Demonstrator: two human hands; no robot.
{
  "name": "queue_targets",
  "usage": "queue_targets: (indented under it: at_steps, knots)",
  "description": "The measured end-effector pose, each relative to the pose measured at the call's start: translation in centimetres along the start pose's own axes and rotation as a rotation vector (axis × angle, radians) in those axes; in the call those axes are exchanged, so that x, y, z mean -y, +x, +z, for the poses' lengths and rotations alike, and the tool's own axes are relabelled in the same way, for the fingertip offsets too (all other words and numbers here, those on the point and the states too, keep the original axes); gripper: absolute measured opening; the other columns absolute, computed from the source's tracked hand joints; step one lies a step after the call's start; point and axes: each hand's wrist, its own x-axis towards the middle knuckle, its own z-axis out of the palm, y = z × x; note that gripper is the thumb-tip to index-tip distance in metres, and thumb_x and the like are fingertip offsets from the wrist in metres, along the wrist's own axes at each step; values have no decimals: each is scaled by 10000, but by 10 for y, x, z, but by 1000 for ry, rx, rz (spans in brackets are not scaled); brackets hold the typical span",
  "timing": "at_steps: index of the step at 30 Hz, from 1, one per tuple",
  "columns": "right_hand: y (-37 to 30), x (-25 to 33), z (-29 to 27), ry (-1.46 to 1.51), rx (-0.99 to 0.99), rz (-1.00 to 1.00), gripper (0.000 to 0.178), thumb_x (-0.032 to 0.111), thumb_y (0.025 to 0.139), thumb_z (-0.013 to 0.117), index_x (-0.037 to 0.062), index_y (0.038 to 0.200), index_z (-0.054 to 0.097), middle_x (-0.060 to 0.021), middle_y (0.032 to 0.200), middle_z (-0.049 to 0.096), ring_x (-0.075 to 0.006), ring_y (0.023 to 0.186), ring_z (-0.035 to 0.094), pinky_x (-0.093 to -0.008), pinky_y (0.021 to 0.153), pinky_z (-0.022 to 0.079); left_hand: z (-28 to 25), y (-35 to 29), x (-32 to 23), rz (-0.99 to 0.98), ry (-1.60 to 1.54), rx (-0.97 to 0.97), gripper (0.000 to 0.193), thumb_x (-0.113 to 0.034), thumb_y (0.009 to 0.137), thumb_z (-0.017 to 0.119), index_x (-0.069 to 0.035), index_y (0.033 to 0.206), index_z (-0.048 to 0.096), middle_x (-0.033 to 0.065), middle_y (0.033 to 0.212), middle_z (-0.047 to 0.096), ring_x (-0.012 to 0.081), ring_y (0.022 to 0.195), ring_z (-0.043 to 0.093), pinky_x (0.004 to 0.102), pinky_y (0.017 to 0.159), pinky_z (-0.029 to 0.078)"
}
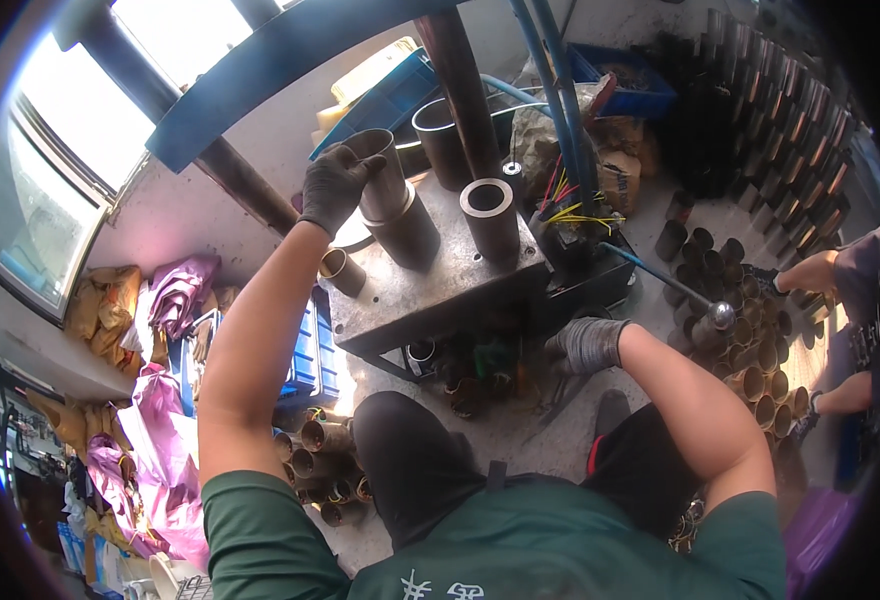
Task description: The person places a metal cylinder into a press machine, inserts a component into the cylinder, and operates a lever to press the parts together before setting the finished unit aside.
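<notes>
My left hand (332,188), in a dark glove, grips the rim of a shiny metal sleeve (384,190). That sleeve stands in the top of a darker steel cylinder (406,236) on a metal press table (380,305). Lower and to the right, my gloved right hand (590,346) is beside the table's front edge with its fingers curled. Shadow hides whatever those fingers may hold. A thick-walled tube (490,222) is upright at the table's right, and a short tube (344,272) sits at its left edge. Behind them rises a wider open cylinder (440,145).
A blue curved press frame (260,75) arches overhead on steel columns. A lever with a ball knob (722,316) sticks out at right. Beyond it are many tubes (760,385) on the floor and a co-worker's arms (810,272). More tubes (325,460) lie by my left leg.
</notes>
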Motion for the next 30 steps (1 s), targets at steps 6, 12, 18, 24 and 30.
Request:
queue_targets:
  at_steps: [6,12,18,24,30]
  knots:
    - [6,-4,2,46,14,25,443,327,947,610,117,1334,656,-182,1104,742,-359,1046,701,-441,951,534,9,-3,33,-117,-251,-25,353,-341,874,836,-19,821,702,116,732,704,196,671,641,342,693,523]
    - [1,-1,-3,45,26,46,471,331,943,619,126,1366,642,-182,1150,735,-341,1065,702,-431,973,528,8,0,63,-71,-437,71,390,-385,886,822,-21,839,691,80,771,693,172,726,626,335,728,517]
    - [4,-16,5,43,-43,27,473,338,927,648,126,1350,657,-177,1163,735,-352,1078,695,-430,970,528,-1,40,25,11,-264,7,483,-480,925,737,-14,1047,693,165,933,680,263,944,674,386,841,526]
    - [5,-20,6,74,-38,32,488,328,907,662,120,1349,656,-176,1169,734,-358,1085,692,-440,969,529,6,76,-4,-121,-11,334,569,-546,927,699,-1,1090,720,200,1093,724,350,1003,680,436,934,508]
    - [-3,-18,11,-2,-74,-4,495,312,892,651,98,1339,652,-196,1162,730,-373,1104,684,-453,972,527,21,88,29,104,29,460,459,-468,937,683,-19,1019,725,177,981,715,317,939,674,393,897,508]
